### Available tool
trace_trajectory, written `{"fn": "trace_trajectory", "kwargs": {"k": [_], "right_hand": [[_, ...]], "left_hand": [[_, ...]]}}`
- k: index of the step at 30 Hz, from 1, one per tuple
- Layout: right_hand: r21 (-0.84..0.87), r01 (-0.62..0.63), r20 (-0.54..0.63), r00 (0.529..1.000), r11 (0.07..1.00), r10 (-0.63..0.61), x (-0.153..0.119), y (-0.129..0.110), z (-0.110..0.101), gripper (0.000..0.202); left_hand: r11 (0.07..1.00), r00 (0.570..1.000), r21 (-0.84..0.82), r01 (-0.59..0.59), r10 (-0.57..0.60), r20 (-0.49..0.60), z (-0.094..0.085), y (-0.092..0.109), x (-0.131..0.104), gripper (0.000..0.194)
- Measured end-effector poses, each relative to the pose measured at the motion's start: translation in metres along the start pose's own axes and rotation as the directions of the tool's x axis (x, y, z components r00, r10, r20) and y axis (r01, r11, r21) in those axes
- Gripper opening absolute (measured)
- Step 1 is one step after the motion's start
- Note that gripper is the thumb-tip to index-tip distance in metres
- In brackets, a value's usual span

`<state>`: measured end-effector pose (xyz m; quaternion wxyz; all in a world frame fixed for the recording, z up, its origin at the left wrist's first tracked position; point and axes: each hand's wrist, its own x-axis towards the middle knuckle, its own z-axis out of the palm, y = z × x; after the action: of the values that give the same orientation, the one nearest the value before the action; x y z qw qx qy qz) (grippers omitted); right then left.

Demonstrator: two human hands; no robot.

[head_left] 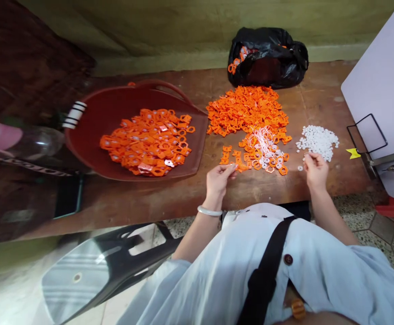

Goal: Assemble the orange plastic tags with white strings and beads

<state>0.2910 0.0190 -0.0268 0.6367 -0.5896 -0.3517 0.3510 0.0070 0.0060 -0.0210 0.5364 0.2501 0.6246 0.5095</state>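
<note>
My left hand (pixel 219 178), with a pale bangle (pixel 209 211) at the wrist, is closed in a pinch beside a small group of orange plastic pieces (pixel 237 158); what its fingertips hold is too small to make out. At the near edge of a pile of small white discs (pixel 319 141), my right hand (pixel 316 172) is also pinched, its fingertips hiding whatever is between them. One loose white disc (pixel 300 168) lies just left of it. Between the hands, a bundle of white strings (pixel 262 139) rests on orange pieces with white discs. Behind it is a large heap of orange pieces (pixel 247 108).
A dark red scoop-shaped basket (pixel 88 153) holding many orange pieces stands on the left of the wooden table (pixel 143 198). At the back is a black plastic bag (pixel 273 58). A white panel (pixel 380 85) stands at right; a grey plastic stool (pixel 82 275) is below left.
</note>
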Motion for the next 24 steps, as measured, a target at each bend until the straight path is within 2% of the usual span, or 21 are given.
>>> {"fn": "trace_trajectory", "kwargs": {"k": [3,7,10,13,15,16,17,19,20,21,24], "right_hand": [[0.030,-0.014,-0.047,0.999,0.999,0.015,0.010,-0.002,-0.016,0.033],[0.015,-0.083,0.027,0.996,0.996,0.083,-0.007,0.001,-0.008,0.033],[-0.005,-0.103,0.076,0.992,0.995,0.103,-0.017,0.004,-0.002,0.032],[-0.003,-0.109,0.072,0.991,0.994,0.109,-0.017,0.005,-0.006,0.031],[-0.009,-0.104,0.062,0.993,0.995,0.105,-0.015,0.007,-0.011,0.031],[-0.018,-0.098,0.058,0.993,0.995,0.099,-0.014,0.008,-0.014,0.031],[-0.030,-0.092,0.057,0.994,0.995,0.093,-0.013,0.009,-0.017,0.031],[-0.050,-0.085,0.060,0.994,0.995,0.088,-0.014,0.012,-0.020,0.031],[-0.053,-0.088,0.060,0.994,0.995,0.091,-0.014,0.015,-0.020,0.032],[-0.049,-0.095,0.059,0.993,0.994,0.098,-0.015,0.017,-0.019,0.032],[-0.046,-0.118,0.082,0.989,0.992,0.121,-0.020,0.022,-0.015,0.034]], "left_hand": [[0.998,0.997,0.007,0.069,-0.069,0.028,-0.014,0.001,0.006,0.042],[0.982,0.971,-0.029,0.187,-0.180,0.154,-0.002,-0.009,-0.003,0.040],[0.979,0.959,-0.009,0.202,-0.196,0.204,0.001,-0.015,-0.007,0.037],[0.980,0.960,0.114,0.163,-0.184,0.209,-0.015,-0.008,0.001,0.036],[0.990,0.993,0.125,0.058,-0.070,0.094,-0.037,0.007,0.015,0.037],[0.996,0.999,0.084,-0.028,0.030,-0.020,-0.050,0.016,0.023,0.037],[0.991,0.977,0.013,-0.136,0.136,-0.162,-0.062,0.026,0.030,0.038],[0.936,0.892,-0.109,-0.336,0.279,-0.355,-0.081,0.040,0.041,0.044],[0.909,0.864,-0.141,-0.392,0.311,-0.396,-0.087,0.043,0.044,0.049],[0.896,0.855,-0.162,-0.414,0.321,-0.407,-0.090,0.043,0.045,0.054],[0.928,0.906,-0.167,-0.333,0.266,-0.328,-0.084,0.027,0.043,0.064]]}}
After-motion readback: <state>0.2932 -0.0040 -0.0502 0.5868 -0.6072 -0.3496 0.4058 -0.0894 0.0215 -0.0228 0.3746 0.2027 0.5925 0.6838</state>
